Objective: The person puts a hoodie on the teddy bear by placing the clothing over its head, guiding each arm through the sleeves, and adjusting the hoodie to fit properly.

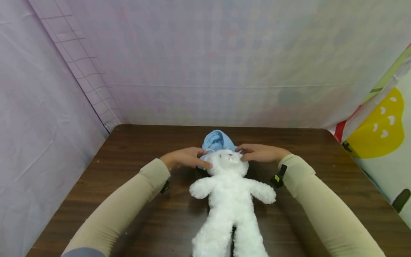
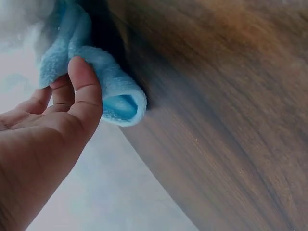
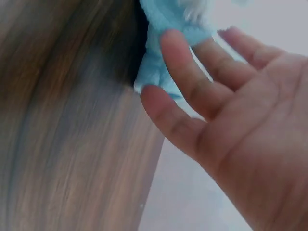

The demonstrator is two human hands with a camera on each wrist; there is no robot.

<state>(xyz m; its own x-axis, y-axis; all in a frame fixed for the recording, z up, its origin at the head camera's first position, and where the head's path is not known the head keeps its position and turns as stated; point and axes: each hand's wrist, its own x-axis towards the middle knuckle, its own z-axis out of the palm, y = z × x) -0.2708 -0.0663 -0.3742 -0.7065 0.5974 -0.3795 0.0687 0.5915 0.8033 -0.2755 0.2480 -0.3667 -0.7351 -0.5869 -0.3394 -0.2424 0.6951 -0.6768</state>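
Observation:
A white plush bear (image 1: 229, 200) lies on its back on the table, its arms spread and its head toward the far edge. Behind and around its head is a small blue fleece doll garment (image 1: 216, 141), which has a tube-like open end (image 2: 122, 108) in the left wrist view. On the left side of the head, my left hand (image 1: 186, 157) pinches the blue fleece with bent fingers; its thumb is hidden in the wrist view. My right hand (image 1: 261, 153) is at the other side of the head, its fingers extended and spread beside the fleece.
The dark wood-grain table (image 1: 144, 221) extends to both sides of the bear. A pale checked curtain (image 1: 205, 71) hangs beyond its far edge, with a white cloth (image 1: 38, 125) on the left. On the right is a wall with a yellow printed shape (image 1: 382, 128).

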